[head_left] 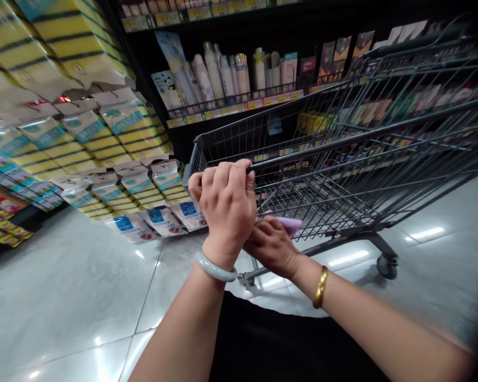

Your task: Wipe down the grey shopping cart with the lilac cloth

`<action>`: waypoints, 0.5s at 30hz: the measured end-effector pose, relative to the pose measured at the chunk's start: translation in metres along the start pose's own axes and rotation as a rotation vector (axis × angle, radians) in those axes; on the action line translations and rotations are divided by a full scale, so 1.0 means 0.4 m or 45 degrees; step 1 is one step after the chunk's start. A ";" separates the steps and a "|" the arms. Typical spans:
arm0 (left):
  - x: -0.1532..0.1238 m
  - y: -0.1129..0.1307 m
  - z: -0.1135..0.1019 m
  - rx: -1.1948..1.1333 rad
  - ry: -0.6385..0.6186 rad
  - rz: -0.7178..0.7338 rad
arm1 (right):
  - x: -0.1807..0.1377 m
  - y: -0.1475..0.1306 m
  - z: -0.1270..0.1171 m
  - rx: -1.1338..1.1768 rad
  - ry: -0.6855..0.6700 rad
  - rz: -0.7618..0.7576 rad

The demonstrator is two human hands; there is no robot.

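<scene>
My left hand [225,199], a pale bangle [215,266] on its wrist, is closed over the top rim at the near end of a grey wire shopping cart [314,151]. Just below and to the right, my right hand [273,246] is held against the cart's side and wears a gold bracelet [321,287]. A lilac cloth [290,225] pokes out beyond its fingers, which are curled round it. The rest of the cloth and the fingertips are hidden behind the hand.
Hanging packs of yellow striped sponges [125,127] fill a rack on the left. Behind the cart a dark shelf holds bottles [211,69] and boxes [334,55]. The glossy tiled floor [91,286] lies below, with a cart wheel [386,266] on the right.
</scene>
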State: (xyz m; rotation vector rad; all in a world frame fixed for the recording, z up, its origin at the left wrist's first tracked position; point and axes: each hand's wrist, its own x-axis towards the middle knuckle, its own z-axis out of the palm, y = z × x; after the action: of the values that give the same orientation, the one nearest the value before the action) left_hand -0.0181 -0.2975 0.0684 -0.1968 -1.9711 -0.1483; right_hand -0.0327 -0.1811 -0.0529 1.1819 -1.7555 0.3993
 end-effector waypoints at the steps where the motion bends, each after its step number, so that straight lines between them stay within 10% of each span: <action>1: 0.000 -0.002 0.000 0.006 -0.005 0.008 | -0.016 -0.007 0.013 0.014 -0.048 -0.045; 15: -0.001 -0.008 -0.003 0.016 -0.022 0.032 | -0.007 0.016 -0.006 0.038 -0.040 0.042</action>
State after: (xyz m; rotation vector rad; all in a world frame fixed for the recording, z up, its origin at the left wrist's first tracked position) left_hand -0.0175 -0.3008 0.0685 -0.2154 -1.9857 -0.1186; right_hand -0.0368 -0.1748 -0.0526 1.1870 -1.8037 0.4300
